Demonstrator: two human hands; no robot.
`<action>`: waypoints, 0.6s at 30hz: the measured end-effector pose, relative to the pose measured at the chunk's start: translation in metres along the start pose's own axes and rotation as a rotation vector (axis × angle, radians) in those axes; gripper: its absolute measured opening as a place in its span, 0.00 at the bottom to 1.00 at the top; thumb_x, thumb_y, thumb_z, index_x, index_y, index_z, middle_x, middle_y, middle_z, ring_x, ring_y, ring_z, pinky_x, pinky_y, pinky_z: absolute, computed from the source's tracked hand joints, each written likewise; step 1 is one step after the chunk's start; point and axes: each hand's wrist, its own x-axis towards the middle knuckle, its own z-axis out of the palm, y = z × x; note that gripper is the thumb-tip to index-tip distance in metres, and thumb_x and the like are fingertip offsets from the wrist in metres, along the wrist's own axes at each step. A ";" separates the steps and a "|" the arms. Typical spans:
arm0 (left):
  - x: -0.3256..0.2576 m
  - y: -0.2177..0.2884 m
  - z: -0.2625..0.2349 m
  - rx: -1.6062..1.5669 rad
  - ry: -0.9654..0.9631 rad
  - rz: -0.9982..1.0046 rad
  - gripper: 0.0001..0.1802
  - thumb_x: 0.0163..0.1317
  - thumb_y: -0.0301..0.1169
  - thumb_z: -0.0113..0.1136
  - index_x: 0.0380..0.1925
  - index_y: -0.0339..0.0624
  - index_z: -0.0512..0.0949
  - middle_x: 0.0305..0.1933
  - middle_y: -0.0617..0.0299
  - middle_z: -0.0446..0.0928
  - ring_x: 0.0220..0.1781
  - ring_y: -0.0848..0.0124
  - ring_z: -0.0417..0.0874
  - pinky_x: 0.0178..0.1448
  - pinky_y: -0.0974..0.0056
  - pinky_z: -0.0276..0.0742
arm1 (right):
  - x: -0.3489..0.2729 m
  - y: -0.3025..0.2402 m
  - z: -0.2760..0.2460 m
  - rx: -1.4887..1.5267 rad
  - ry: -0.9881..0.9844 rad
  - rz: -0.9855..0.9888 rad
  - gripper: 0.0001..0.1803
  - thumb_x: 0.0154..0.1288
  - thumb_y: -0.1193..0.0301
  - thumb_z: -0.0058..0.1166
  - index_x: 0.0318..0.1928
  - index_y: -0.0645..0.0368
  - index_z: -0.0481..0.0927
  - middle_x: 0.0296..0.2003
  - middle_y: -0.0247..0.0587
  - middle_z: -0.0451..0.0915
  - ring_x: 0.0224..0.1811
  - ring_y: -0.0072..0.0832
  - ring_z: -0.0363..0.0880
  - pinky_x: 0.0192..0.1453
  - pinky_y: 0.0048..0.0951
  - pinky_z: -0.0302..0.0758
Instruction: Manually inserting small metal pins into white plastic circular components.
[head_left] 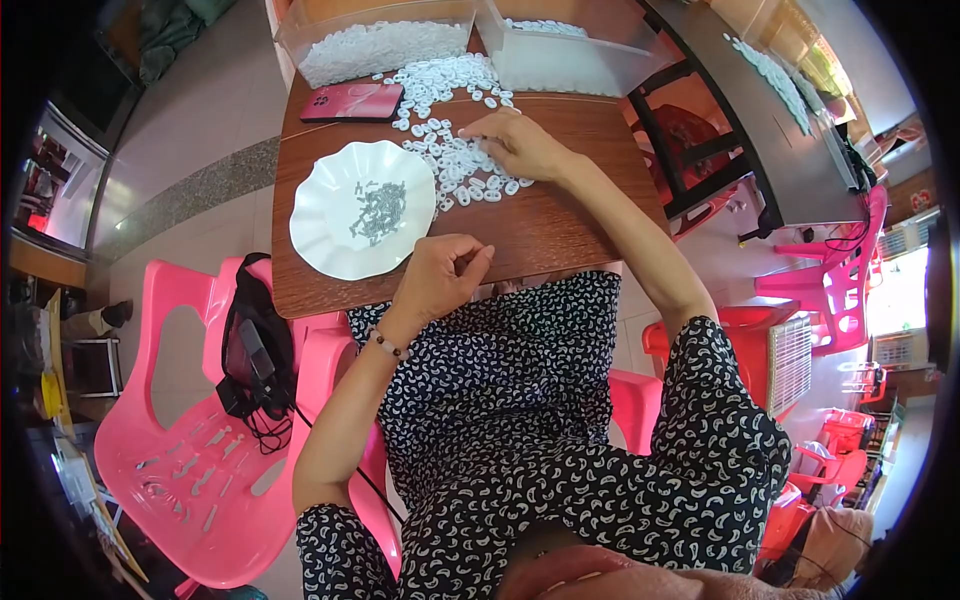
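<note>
The right hand (520,143) lies on the heap of small white plastic pieces (455,150) in the middle of the brown worktop (560,225), its fingers together on some pieces. The left hand (435,275) is at the near edge, fingers pinched; what they hold is too small to see. A white plate (330,240) with small grey parts stands just beside it. Two clear bins (375,40) and a red phone (352,101) line the far edge. Bare wood stays free between the hands.

A single head-worn fisheye view looks steeply down, close over the wooden table (560,225) and lap.
</note>
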 end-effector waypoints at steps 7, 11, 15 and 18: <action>0.000 -0.008 0.000 0.040 0.024 0.071 0.10 0.61 0.29 0.63 0.27 0.32 0.80 0.21 0.52 0.78 0.18 0.69 0.74 0.25 0.65 0.68 | -0.014 -0.016 -0.003 0.053 -0.010 0.022 0.14 0.61 0.75 0.54 0.48 0.57 0.83 0.46 0.42 0.81 0.52 0.42 0.73 0.58 0.39 0.72; -0.001 -0.008 0.001 0.017 0.013 0.010 0.10 0.61 0.30 0.63 0.27 0.32 0.80 0.21 0.52 0.78 0.19 0.67 0.76 0.26 0.64 0.69 | -0.019 -0.027 -0.011 0.005 0.028 -0.018 0.12 0.61 0.74 0.55 0.45 0.56 0.83 0.41 0.41 0.81 0.50 0.41 0.73 0.55 0.39 0.73; 0.001 -0.009 0.002 0.007 0.005 -0.010 0.10 0.61 0.30 0.63 0.27 0.32 0.80 0.21 0.51 0.78 0.19 0.67 0.76 0.26 0.64 0.69 | -0.027 -0.038 -0.016 -0.029 -0.026 -0.028 0.09 0.61 0.74 0.56 0.42 0.55 0.84 0.35 0.40 0.79 0.44 0.40 0.73 0.50 0.39 0.72; 0.000 -0.008 0.002 -0.008 -0.009 -0.045 0.10 0.61 0.30 0.63 0.27 0.32 0.80 0.21 0.52 0.78 0.19 0.67 0.76 0.26 0.64 0.69 | -0.038 -0.034 -0.017 -0.030 -0.036 -0.042 0.09 0.61 0.74 0.56 0.42 0.55 0.84 0.32 0.40 0.78 0.43 0.40 0.73 0.50 0.39 0.71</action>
